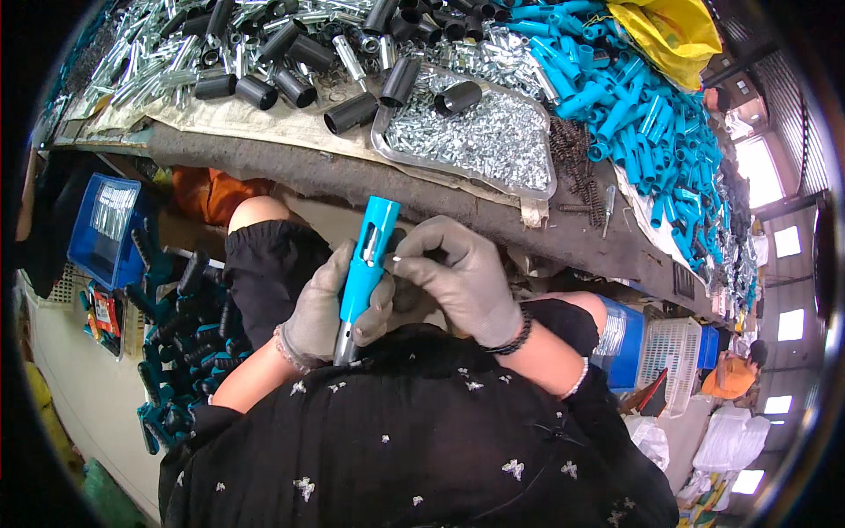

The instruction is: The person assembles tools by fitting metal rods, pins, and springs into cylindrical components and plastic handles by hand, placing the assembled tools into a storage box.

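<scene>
Clear tray: landmark; its rim (377,145) encloses a bed of small metal parts (466,136), probably to keep them from scattering across the bench.
Blue tube: on the person's side of the tray (356,295), clear of the bench and above the lap; tilted, its upper end leaning right, a bright metal end showing below. The cut-out in its wall faces up and exposes metal inside, presumably for access.
Left hand: left of and below the tray (319,304), gloved, closed around the tube's middle; this grip appears to steady it and leave the cut-out free.
Right hand: directly below the tray (471,282), gloved, thumb and index finger bent in beside the cut-out; a pale speck shows at the thumb tip, but whether a part is pinched there cannot be told.
Dark springs: just right of the tray (576,163), heaped together, likely for easy picking.
Screwdriver: right of the tray, beyond the springs (609,207).
Black cylinders: left of the tray (352,114), some lying over its rim.
Blue tube pile: farther right of the tray (638,132), seemingly grouped by kind.
</scene>
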The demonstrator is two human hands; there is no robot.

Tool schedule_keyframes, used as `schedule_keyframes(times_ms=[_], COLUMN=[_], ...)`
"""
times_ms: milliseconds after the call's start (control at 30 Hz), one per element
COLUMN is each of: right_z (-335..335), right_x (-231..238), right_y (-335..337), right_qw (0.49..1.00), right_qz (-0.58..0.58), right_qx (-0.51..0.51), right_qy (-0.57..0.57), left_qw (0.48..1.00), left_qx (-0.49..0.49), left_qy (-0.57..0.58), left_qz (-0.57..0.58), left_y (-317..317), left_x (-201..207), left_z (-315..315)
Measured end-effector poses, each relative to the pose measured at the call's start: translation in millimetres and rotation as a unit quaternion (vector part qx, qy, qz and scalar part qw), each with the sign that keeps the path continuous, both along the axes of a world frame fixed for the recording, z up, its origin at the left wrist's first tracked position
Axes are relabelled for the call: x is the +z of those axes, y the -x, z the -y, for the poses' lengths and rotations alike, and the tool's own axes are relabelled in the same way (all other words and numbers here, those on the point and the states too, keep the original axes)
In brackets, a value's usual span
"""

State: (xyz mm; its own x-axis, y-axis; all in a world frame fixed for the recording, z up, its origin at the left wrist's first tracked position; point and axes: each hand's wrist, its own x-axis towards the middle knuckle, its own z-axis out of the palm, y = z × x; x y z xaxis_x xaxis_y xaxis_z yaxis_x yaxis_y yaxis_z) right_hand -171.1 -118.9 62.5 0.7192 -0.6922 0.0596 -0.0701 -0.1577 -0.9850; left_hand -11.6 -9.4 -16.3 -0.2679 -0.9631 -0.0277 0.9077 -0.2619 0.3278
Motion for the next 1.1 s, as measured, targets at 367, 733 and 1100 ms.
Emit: schedule_keyframes(times_ms=[367, 733, 1100], right_z=[-14, -15, 20], right_x=[-39, -54, 12], right_y=[1, -9, -41], right_qw=[0.985, 0.912, 0.904], right_qz=[0.083, -0.021, -0.218], right_qx=[-0.005, 0.217, 0.260], right_qy=[-0.153, -0.348, 0.260], left_qw=[0.993, 0.953, 0.941], left_qx=[-0.027, 0.188, 0.316], left_qy=[-0.041, -0.049, -0.085], left_qz=[-0.105, 0.231, 0.081], left_y=[11, -6, -29], left_x=[11, 22, 17], left_z=[2, 3, 2])
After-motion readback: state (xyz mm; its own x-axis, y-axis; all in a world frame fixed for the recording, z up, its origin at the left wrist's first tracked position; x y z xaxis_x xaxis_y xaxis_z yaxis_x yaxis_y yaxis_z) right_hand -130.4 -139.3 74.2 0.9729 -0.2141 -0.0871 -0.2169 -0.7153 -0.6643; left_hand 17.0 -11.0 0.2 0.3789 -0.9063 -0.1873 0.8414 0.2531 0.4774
